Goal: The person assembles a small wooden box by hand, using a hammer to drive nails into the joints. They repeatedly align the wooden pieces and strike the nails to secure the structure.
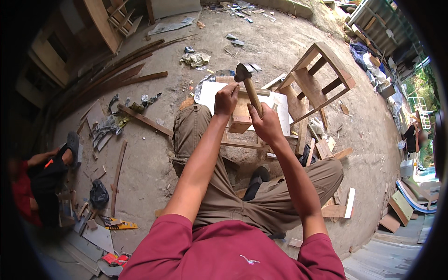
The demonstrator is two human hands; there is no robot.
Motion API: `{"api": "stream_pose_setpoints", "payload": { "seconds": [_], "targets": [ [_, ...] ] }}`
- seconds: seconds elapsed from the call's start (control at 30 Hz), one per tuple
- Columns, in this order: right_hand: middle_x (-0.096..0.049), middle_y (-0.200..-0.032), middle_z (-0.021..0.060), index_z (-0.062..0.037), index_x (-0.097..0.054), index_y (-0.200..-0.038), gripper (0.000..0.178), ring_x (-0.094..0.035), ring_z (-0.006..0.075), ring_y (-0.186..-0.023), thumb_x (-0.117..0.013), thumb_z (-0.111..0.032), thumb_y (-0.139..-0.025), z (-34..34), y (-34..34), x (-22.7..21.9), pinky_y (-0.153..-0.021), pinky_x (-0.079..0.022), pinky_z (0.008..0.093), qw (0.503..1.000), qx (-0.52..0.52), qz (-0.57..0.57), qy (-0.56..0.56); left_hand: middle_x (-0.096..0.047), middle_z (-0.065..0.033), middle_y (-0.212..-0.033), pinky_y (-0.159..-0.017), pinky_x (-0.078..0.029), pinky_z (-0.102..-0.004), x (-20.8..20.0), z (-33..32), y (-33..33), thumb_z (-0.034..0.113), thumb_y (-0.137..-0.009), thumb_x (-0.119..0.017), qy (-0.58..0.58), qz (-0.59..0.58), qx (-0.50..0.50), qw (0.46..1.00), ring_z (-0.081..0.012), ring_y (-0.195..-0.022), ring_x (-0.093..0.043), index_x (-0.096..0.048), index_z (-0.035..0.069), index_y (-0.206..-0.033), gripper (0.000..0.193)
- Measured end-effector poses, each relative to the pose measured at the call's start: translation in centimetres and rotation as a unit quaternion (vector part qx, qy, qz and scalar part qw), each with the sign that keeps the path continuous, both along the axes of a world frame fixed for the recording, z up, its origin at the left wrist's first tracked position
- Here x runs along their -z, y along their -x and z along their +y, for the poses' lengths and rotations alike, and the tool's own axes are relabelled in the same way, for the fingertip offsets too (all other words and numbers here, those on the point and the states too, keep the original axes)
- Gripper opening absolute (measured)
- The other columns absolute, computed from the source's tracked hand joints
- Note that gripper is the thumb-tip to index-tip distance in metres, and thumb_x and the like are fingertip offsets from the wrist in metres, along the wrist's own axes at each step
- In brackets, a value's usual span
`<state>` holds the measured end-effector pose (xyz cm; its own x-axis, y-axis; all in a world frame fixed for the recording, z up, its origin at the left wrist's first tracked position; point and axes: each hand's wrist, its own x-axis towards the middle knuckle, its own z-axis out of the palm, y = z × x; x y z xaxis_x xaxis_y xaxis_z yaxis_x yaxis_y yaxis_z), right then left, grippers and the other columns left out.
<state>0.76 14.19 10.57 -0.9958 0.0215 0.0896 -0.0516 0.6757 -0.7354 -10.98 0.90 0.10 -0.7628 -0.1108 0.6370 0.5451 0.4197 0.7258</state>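
Note:
My right hand (pixel 267 123) is wrapped round the wooden handle of a hammer (pixel 252 93). Its metal head is raised, close above the fingers of my left hand (pixel 226 99). Those fingers are pinched together at the top edge of a small wooden box-like piece (pixel 240 119); anything between them is too small to make out. Under the wooden piece lies a white board (pixel 282 108), and a thin wooden frame bar (pixel 240 144) crosses just in front of it, between my knees.
A small unfinished wooden chair (pixel 310 86) stands tilted at the right. Long dark planks (pixel 126 77) lie at the far left. A handsaw (pixel 122 225) rests among scraps at the lower left, near another seated person (pixel 44 182). Wood offcuts (pixel 323 148) lie by my right knee.

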Motion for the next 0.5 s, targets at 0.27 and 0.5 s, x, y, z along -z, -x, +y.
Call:
{"api": "stream_pose_setpoints", "payload": {
  "seconds": [0.27,0.5],
  "targets": [
    [-0.064,-0.071,0.0295,0.0088,-0.06,-0.093,0.041,-0.068,0.0431,-0.071,-0.058,-0.032,-0.096,-0.7,-0.1,0.2,-0.065,-0.051,0.0479,1.0,0.011,-0.001,0.011,-0.07,-0.0184,-0.09,-0.07,-0.054,-0.0397,0.1,-0.2,0.1,0.011,-0.089,-0.065,0.003,-0.014,0.0,1.0,-0.0363,-0.084,-0.068,-0.07,0.001,-0.097,0.013],
    [-0.064,-0.074,0.0318,0.0092,-0.059,-0.094,0.042,-0.067,0.0456,-0.073,-0.058,-0.032,-0.096,-0.9,-0.2,-0.7,-0.067,-0.051,0.049,1.0,0.011,-0.017,0.017,-0.07,-0.0176,-0.089,-0.068,-0.054,-0.0395,0.2,-0.1,0.0,0.011,-0.089,-0.066,-0.001,0.03,-0.013,0.999,-0.0362,-0.082,-0.068,-0.069,0.001,-0.096,0.013]
  ]
}}
